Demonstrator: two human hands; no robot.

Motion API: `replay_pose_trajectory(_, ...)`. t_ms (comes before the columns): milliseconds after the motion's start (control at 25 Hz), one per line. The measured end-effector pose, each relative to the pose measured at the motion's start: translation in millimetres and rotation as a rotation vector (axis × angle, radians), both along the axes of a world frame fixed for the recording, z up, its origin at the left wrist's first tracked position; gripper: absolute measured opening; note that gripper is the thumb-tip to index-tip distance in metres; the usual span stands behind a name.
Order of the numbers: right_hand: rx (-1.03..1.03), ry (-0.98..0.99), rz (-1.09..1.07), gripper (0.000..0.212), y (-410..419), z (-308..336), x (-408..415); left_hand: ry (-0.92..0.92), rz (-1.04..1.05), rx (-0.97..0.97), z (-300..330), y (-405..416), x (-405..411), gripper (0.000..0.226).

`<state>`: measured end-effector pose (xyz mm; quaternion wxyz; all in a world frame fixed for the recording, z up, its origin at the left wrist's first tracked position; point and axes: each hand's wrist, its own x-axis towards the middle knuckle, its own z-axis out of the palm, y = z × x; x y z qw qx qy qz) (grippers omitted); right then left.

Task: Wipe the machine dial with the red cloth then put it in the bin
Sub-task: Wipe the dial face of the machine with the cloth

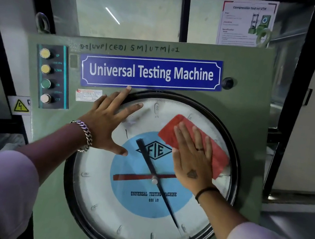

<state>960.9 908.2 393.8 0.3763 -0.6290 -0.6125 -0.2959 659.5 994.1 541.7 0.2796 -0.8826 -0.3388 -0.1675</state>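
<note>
The machine dial (137, 215) is a large round gauge with a white face, a blue centre, a black pointer and a red pointer, set in a green panel. The red cloth (173, 131) lies flat on the dial's upper right. My right hand (192, 162) presses flat on the cloth with fingers spread. My left hand (108, 123) rests open and flat on the dial's upper left rim, fingers apart and holding nothing. No bin is in view.
A blue sign reading Universal Testing Machine (150, 72) sits above the dial. A column of push buttons (47, 76) is at the panel's left. Behind the machine are glass panes in a black frame (184, 16) with a paper poster (247, 22).
</note>
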Motion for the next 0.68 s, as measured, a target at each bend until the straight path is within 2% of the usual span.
replay_pose_trajectory(40,-0.006,0.026,0.000,0.075,1,-2,-8,-0.004,0.000,-0.004,0,0,0,0.154)
replay_pose_trajectory(200,-0.007,-0.180,0.071,0.079,-7,-22,9,0.001,0.014,-0.017,1,-3,-1,0.155)
replay_pose_trajectory(360,-0.003,0.002,-0.005,0.078,5,3,2,0.004,0.015,-0.021,2,-6,2,0.153)
replay_pose_trajectory(480,-0.010,-0.136,0.060,0.080,-9,-42,-16,-0.008,0.014,-0.048,0,-6,-2,0.153)
replay_pose_trajectory(560,-0.005,-0.184,0.092,0.079,-4,-21,-12,-0.030,0.001,-0.059,-5,-6,-10,0.153)
replay_pose_trajectory(680,0.032,-0.133,0.056,0.077,27,57,-41,-0.084,-0.044,-0.036,-18,-4,-25,0.155)
